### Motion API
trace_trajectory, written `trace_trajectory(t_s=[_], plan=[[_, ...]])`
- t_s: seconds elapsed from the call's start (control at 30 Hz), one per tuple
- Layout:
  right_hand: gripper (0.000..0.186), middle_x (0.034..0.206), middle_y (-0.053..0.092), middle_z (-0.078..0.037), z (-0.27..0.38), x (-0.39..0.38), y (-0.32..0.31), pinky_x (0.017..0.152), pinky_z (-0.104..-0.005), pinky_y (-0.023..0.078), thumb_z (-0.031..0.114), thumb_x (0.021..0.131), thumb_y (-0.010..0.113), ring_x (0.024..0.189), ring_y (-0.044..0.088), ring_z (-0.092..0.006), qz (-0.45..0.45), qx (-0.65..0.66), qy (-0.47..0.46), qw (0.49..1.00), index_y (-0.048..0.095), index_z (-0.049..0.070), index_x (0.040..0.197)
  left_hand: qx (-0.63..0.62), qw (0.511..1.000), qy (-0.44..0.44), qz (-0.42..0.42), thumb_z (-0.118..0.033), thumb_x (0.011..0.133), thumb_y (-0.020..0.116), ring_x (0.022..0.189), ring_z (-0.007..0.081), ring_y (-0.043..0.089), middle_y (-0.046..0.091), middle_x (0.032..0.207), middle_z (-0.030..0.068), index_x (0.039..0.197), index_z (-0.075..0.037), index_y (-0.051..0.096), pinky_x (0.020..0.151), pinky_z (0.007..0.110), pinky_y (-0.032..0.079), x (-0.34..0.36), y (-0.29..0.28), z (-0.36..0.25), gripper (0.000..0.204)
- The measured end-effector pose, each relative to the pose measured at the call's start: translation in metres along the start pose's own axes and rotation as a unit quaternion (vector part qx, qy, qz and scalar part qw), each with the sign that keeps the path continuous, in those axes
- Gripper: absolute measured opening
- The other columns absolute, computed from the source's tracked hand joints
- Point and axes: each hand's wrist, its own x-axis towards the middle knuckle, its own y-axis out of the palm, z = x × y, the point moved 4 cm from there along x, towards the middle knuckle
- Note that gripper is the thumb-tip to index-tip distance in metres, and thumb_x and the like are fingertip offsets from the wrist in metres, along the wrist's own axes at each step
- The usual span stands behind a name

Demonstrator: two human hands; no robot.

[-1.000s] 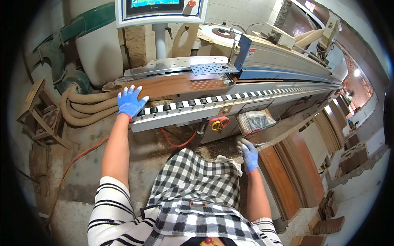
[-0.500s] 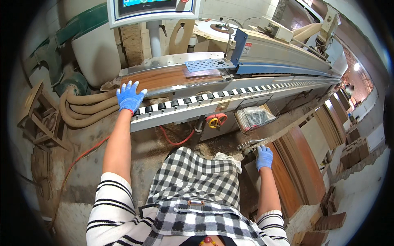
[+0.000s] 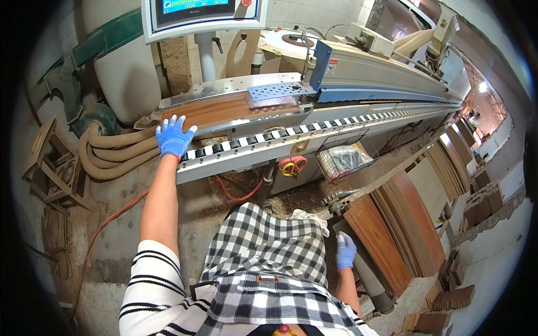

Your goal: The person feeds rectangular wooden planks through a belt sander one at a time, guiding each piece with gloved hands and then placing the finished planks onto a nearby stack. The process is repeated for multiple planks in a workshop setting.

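My left hand (image 3: 175, 138), in a blue glove with white fingertips, is spread at the near left end of a brown wood-grain board (image 3: 216, 111). The board lies on the metal bed of a long machine, its far end under a perforated blue plate (image 3: 280, 91). My right hand (image 3: 346, 251), gloved the same way, hangs at my right side, loosely open with nothing visible in it. Nearest to it are a grey roller (image 3: 370, 274) and a stack of brown boards (image 3: 378, 243).
A row of black and white rollers (image 3: 269, 135) runs along the machine's front rail. Below hang a wire basket (image 3: 344, 161) and a red-and-yellow coil (image 3: 291, 166). A control screen (image 3: 204, 14) stands above. Thick hoses (image 3: 115, 157) and a wooden stool (image 3: 53, 162) are left.
My right hand has drawn back from the end of the stacked boards toward my body. My left hand stays at the board's end, and the view has shifted slightly.
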Motion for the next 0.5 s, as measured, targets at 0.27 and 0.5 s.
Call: trace_trajectory(t_s=[0.27, 0.5], plan=[[0.069, 0.121, 0.048, -0.017, -0.103, -0.027, -0.079, 0.086, -0.0397, 0.050, 0.056, 0.077, 0.066, 0.100, 0.053, -0.0251, -0.274, 0.553, 0.372, 0.693, 0.051, 0.001, 0.115, -0.002, 1.000, -0.001, -0.011, -0.057, 0.084, 0.049, 0.136, 0.0281, 0.029, 0.037, 0.145, 0.0078, 0.135, -0.020, 0.046, 0.112, 0.048, 0.015, -0.002, 0.001, 0.004, 0.063], [0.063, 0.102, 0.051, -0.014, -0.096, -0.032, -0.064, 0.084, -0.0390, 0.051, 0.050, 0.080, 0.067, 0.088, 0.053, -0.0245, -0.261, 0.529, 0.343, 0.731, 0.050, 0.004, 0.118, -0.013, 1.000, -0.006, -0.021, -0.054, 0.085, 0.049, 0.135, 0.0275, 0.030, 0.038, 0.144, 0.0083, 0.134, -0.019, 0.048, 0.112, 0.046, 0.016, -0.003, 0.003, 0.006, 0.060]])
